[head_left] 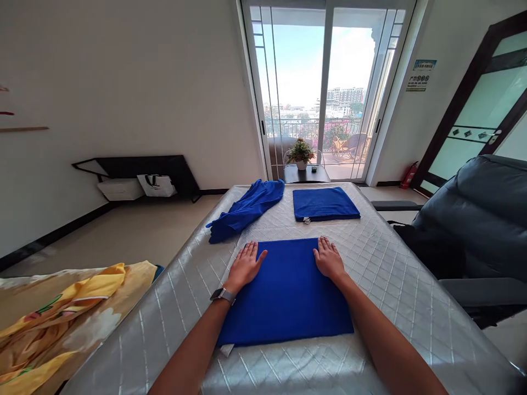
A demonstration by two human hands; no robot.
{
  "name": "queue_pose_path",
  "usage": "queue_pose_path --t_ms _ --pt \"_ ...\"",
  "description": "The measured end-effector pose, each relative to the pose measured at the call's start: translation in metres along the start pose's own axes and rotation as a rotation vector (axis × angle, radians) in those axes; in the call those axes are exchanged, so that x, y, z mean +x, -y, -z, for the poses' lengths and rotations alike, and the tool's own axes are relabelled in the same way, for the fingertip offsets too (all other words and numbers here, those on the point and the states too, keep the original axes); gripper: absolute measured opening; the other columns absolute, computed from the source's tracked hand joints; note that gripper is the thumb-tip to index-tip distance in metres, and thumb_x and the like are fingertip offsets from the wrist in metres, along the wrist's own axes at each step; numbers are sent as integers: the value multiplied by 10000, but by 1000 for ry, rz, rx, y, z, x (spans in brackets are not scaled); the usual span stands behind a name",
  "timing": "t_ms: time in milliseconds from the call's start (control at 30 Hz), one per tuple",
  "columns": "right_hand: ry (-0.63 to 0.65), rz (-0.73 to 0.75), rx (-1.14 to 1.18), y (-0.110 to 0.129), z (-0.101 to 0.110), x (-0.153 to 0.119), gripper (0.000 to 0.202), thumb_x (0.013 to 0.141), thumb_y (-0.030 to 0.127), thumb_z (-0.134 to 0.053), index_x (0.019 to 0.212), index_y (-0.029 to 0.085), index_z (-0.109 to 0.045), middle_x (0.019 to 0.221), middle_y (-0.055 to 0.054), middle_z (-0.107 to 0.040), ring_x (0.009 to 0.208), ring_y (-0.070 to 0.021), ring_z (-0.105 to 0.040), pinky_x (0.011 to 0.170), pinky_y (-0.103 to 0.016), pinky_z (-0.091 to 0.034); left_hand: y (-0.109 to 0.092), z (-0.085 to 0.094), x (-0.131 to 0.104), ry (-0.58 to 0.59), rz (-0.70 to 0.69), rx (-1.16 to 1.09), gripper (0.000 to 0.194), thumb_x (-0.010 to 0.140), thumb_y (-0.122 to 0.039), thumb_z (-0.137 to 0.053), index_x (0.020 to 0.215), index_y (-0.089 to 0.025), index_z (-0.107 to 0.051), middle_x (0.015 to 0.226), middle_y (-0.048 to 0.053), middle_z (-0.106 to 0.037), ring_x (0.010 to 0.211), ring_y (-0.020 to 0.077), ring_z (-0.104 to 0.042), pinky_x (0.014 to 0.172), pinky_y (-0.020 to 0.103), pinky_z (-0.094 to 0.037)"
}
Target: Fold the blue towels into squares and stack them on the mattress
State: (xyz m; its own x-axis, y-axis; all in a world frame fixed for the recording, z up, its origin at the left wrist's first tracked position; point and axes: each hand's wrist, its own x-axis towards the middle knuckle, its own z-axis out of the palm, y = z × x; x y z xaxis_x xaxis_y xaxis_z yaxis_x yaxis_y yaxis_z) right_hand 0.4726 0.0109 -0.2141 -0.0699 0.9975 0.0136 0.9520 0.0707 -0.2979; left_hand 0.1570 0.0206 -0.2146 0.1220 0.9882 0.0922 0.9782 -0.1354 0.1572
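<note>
A blue cloth (290, 296) lies flat as a rectangle on the silver quilted mattress (387, 274), a white tag showing at its near left corner. My left hand (246, 264), with a watch on the wrist, rests with fingers stretched out on its far left corner. On the far right corner lies my right hand (328, 257), palm down and fingers extended. Behind them, a folded blue cloth (326, 204) with a white tag sits to the right, and a crumpled blue cloth (249, 209) lies to the left.
A dark armchair (477, 219) stands close along the right side. At the lower left is yellow patterned bedding (78, 318). Beyond the mattress's far edge, a potted plant (301, 153) stands on a small table before the glass door.
</note>
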Motion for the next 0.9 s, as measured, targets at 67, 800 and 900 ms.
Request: queue_pose_path --t_ms 67,800,900 --pt "1 -2 4 0 0 0 683 1058 428 -175 1632 58 -194 1702 -94 -152 1581 -201 -90 1270 -389 -50 19 -5 -2 -49 22 15 843 1021 -646 -159 1589 -38 -294 1663 180 -266 1554 276 -250 1279 474 -215" --pt "32 -19 18 8 7 -4 685 1053 431 -172 1636 70 -182 1706 -84 -132 1581 -186 -86 1269 -368 -49 29 -16 0 -130 13 -39 846 1013 -638 -172 1565 -20 -341 1644 190 -313 1541 290 -287 1268 485 -226" --pt "2 -19 22 14 15 -10 661 1059 401 -200 1626 61 -223 1698 -119 -173 1578 -201 -114 1268 -388 -76 17 0 -6 -165 17 -19 801 1019 -602 -221 1537 -15 -391 1630 224 -335 1527 316 -313 1246 493 -274"
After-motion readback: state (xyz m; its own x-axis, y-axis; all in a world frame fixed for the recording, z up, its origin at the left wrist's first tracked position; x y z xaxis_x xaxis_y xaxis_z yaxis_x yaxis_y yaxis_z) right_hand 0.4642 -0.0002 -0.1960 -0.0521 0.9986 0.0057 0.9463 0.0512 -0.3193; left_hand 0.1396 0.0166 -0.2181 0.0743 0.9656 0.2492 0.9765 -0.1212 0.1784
